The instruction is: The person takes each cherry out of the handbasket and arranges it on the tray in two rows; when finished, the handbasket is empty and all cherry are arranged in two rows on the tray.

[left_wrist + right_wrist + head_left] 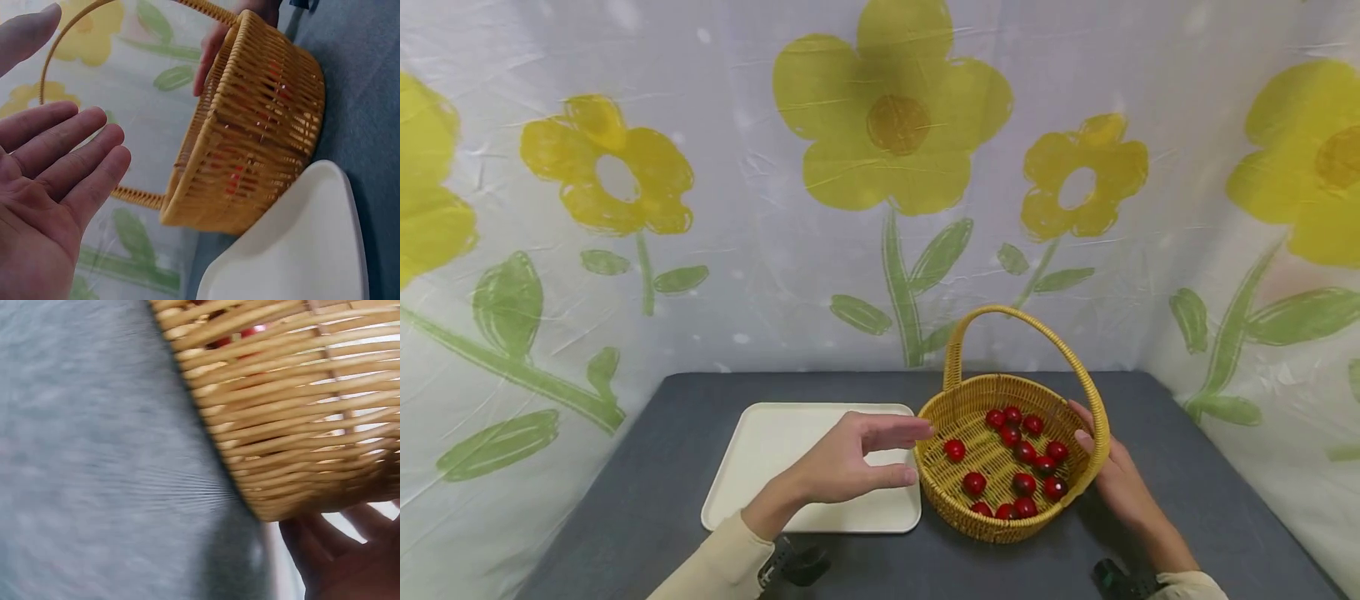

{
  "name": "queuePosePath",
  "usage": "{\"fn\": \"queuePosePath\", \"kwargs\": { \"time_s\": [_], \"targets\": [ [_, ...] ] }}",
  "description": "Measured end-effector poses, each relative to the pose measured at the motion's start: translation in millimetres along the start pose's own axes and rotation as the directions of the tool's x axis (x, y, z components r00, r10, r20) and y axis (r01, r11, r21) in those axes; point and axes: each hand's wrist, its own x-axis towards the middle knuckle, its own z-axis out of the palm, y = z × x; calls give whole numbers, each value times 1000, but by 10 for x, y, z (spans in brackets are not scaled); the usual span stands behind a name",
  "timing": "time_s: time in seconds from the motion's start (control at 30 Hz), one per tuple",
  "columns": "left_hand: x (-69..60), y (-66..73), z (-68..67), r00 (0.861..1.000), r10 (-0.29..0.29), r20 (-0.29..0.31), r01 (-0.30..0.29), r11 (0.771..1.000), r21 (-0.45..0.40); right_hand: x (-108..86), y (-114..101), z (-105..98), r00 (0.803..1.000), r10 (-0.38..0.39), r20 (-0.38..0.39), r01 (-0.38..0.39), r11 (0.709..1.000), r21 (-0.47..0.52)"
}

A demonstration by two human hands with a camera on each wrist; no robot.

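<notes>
The person's right hand [1120, 479] had its grip on the right side of a yellow wicker basket [973, 392], fingertips lapping over the rim by the foot of the tall arched handle [1037, 323]. The left hand [850, 462] was released, its fingers straight and thumb held apart, raised over a white tray [752, 467] with the fingertips near the basket's left rim. Round, glossy red fruits [1024, 452], some darkening almost to black, lay loose on the woven bottom inside, most of them toward the right and front. The basket sat on the dark grey tabletop [647, 483] just beside the tray's right edge; whether the two touched I couldn't tell. The tabletop stretched away left of the tray and beyond the right hand, its far edge meeting a pale hanging [745, 292] patterned with big yellow flowers.
</notes>
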Motion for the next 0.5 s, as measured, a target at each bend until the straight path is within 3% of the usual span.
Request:
{"fn": "queuePosePath", "kwargs": {
  "time_s": [0.17, 0.33, 0.5],
  "targets": [
    [201, -66, 119, 999, -25, 42, 25, 1000, 6, -14, 47, 45, 1000, -26, 18, 25, 999, 34],
    [380, -148, 228, 996, -38, 83, 33, 998, 59, 15, 77, 40, 998, -55, 13, 54, 998, 40],
    [540, -214, 326, 990, -69, 125, 55, 992, 111, 47, 101, 20, 999, -49, 17, 47, 993, 105]
  ]
}}
